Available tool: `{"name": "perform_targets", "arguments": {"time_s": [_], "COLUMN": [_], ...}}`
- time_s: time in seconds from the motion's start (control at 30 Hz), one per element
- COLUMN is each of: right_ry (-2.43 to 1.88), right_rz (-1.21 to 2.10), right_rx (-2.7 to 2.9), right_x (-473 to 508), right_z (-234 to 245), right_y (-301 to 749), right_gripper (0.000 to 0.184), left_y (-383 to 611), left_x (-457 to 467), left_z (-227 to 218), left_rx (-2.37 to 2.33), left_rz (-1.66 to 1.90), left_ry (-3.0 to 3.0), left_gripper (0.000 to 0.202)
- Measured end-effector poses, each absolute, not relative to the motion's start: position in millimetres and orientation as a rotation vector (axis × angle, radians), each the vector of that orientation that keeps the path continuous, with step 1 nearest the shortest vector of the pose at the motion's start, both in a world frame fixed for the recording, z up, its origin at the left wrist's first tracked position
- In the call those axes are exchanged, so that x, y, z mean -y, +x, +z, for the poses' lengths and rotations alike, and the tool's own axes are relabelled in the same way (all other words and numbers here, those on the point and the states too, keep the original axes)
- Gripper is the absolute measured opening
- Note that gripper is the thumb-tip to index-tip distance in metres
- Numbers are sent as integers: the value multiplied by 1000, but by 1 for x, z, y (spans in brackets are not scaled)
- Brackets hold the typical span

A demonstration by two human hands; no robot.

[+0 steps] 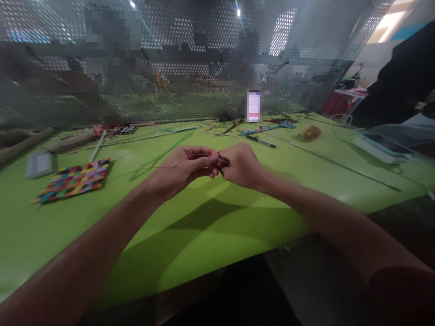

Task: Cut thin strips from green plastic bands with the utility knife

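My left hand [186, 166] and my right hand [242, 165] meet above the green tabletop [251, 213], fingertips almost touching. Thumb and fingers of the left are pinched on a thin pale strand [180, 159], which trails back over the wrist to the left. My right hand is curled closed around a small, dark, flat piece [223, 160] whose end points at the left fingertips. Most of that piece is hidden in the fist, so its kind is unclear. Behind the left hand lies a green looped strip [163, 156].
A colourful woven mat [78, 179] and a whitish box [39, 164] lie left. Behind are a black pen [261, 141], a blue patterned strip [268, 128] and an upright phone [253, 106] near the perforated metal screen [204, 59]. A plastic container [384, 149] stands right.
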State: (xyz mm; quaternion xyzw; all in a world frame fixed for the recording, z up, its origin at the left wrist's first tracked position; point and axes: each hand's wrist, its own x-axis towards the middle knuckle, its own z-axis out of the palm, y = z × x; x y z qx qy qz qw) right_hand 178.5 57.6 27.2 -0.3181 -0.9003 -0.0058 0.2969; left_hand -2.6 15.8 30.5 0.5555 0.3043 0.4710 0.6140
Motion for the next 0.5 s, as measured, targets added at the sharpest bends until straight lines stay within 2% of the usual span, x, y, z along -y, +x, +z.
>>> {"name": "perform_targets", "arguments": {"time_s": [0.1,0.2,0.33,0.5], "right_ry": [-623,-386,-196,-194], "right_rz": [27,33,-50,-115], "right_rx": [2323,2296,2364,2433], "right_x": [-68,-78,-81,-77], "right_z": [34,46,56,55], "right_y": [185,193,199,201], "right_gripper": [19,7,12,17], "left_y": [-5,-6,-7,-6], "left_x": [-18,-19,-21,-23], "left_z": [32,34,35,34], "left_rx": [-704,-721,-742,-733], "left_rz": [1090,1105,1074,1066], "left_ry": [1228,1181,1143,1143], "left_gripper": [5,7,9,8]}}
